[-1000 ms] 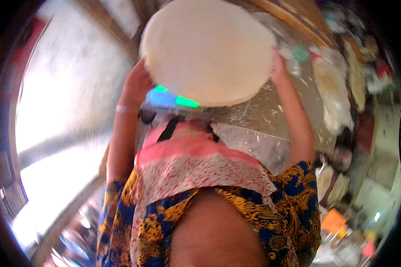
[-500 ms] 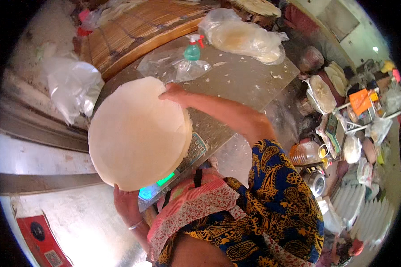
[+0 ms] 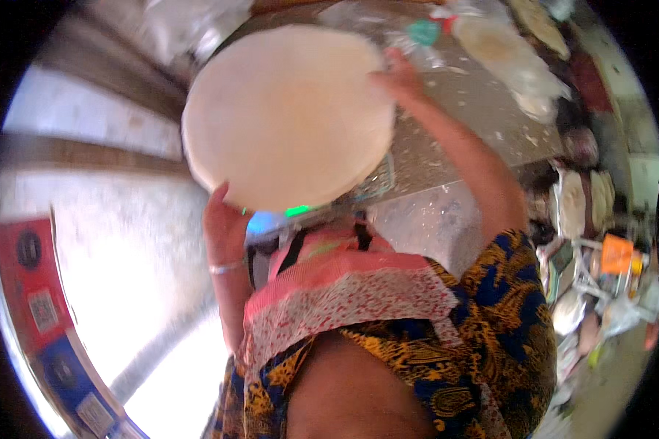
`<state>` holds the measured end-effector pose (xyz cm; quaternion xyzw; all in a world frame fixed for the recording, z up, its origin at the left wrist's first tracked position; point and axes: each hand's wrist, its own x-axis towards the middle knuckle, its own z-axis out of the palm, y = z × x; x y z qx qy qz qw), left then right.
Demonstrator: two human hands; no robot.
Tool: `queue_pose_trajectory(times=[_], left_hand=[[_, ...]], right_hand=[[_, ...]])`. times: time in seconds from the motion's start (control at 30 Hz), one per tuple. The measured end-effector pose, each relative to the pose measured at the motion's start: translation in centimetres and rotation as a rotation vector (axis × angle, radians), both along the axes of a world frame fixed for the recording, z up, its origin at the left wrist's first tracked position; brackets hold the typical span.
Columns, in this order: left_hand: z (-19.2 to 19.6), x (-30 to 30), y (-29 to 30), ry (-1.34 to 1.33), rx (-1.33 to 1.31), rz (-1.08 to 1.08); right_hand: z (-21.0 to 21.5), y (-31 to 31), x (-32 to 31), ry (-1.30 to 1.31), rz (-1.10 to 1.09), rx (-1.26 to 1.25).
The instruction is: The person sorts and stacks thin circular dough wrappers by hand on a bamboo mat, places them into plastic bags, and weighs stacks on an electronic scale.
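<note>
I see a big round sheet of dough [image 3: 289, 113] held up in the air between both hands, above a floured table [image 3: 454, 139]. My left hand [image 3: 223, 219] grips its edge at seven o'clock, fingers hidden behind it. My right hand [image 3: 399, 77] clamps the rim at two o'clock. A bagged flatbread [image 3: 501, 51] lies at one o'clock.
</note>
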<state>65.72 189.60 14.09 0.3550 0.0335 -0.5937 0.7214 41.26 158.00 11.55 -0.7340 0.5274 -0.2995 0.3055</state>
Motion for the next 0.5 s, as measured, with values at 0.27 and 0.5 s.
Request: queue_pose_trajectory(times=[0.27, 0.5], left_hand=[[-1.1, 0.6, 3.6, -0.769, 0.204, 0.335], [-0.4, -0.7, 3.3, -0.654, 0.167, 0.346]], right_hand=[[1.8, 13.8, 4.4, 0.100, 0.732, -0.684], [0.9, 20.4, 6.3, 0.194, 0.862, -0.614]])
